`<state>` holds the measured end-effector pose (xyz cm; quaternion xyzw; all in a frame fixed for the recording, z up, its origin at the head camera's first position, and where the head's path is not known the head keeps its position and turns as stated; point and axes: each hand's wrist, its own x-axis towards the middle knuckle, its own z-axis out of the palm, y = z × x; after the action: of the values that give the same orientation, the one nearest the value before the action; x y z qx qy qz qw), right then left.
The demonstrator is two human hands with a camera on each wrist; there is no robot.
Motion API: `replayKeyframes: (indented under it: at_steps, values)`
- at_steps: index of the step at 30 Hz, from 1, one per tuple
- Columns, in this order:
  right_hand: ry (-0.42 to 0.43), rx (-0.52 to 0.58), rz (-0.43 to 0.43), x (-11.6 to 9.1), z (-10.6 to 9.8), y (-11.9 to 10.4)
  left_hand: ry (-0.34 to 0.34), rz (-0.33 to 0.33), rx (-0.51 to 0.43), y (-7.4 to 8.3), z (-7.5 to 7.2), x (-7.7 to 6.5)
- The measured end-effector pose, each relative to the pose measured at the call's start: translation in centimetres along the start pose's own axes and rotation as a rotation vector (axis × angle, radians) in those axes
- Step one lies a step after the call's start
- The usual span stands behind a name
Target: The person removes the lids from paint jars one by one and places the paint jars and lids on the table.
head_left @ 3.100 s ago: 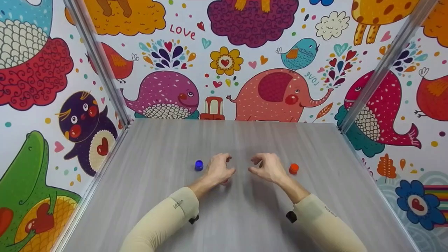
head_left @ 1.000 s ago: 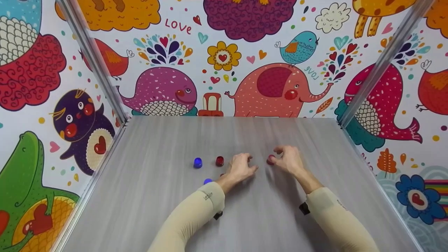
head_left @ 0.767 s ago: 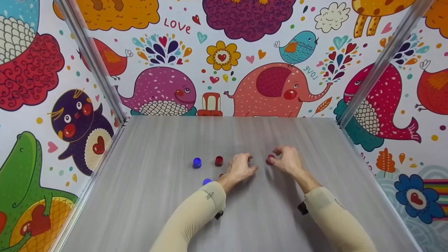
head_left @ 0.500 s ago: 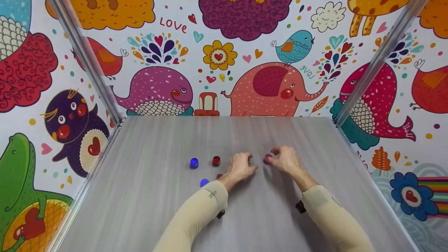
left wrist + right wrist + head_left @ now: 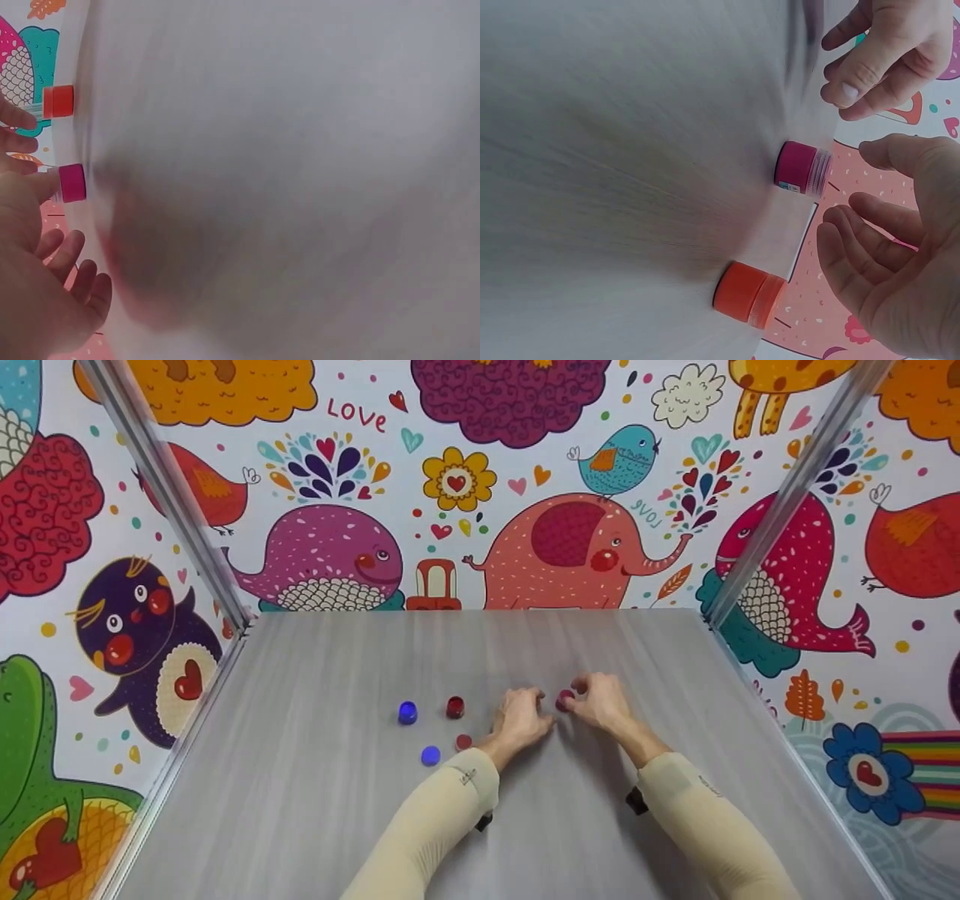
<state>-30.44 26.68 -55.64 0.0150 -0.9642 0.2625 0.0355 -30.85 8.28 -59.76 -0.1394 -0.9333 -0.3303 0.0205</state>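
A small magenta jar point(image 5: 565, 700) with a clear ridged top point(image 5: 819, 174) stands upright near my right hand point(image 5: 600, 703). In the right wrist view that hand's thumb and loosely bent fingers are apart from the jar, holding nothing. My left hand point(image 5: 519, 716) hovers to the jar's left, its fingers relaxed and its grasp bare. An orange jar point(image 5: 748, 295) stands beside the magenta one; in the head view the right hand hides it. Left of the hands are a blue jar point(image 5: 407, 712) and a dark red jar point(image 5: 455, 707), both apparently uncapped.
A blue lid point(image 5: 430, 755) and a red lid point(image 5: 464, 742) lie on the grey table point(image 5: 315, 795), nearer the person, close to the left sleeve point(image 5: 450, 802). Printed walls point(image 5: 330, 555) enclose the table at the back and sides.
Since the oldest frame both hands have moved right, bringing the dark red jar and both lids into view. The right hand now covers the orange jar. Lately the head view has only drifted slightly.
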Motion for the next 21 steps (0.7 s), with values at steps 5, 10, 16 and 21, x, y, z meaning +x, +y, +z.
replayKeyframes:
  at_steps: [5,10,16,21]
  values:
    - [-0.006,0.003,0.005,-0.1,-0.2,0.0,-0.006,-0.03,-0.012,0.0,0.4,0.3]
    - [-0.011,-0.006,0.015,0.0,-0.2,0.1,-0.013,-0.051,-0.021,0.1,0.9,0.7]
    - [-0.012,-0.014,0.022,0.1,0.2,0.1,-0.009,-0.062,0.017,0.3,1.5,0.8]
    - [-0.008,-0.019,0.025,0.2,0.4,-0.4,0.044,-0.055,0.073,0.6,1.9,1.0]
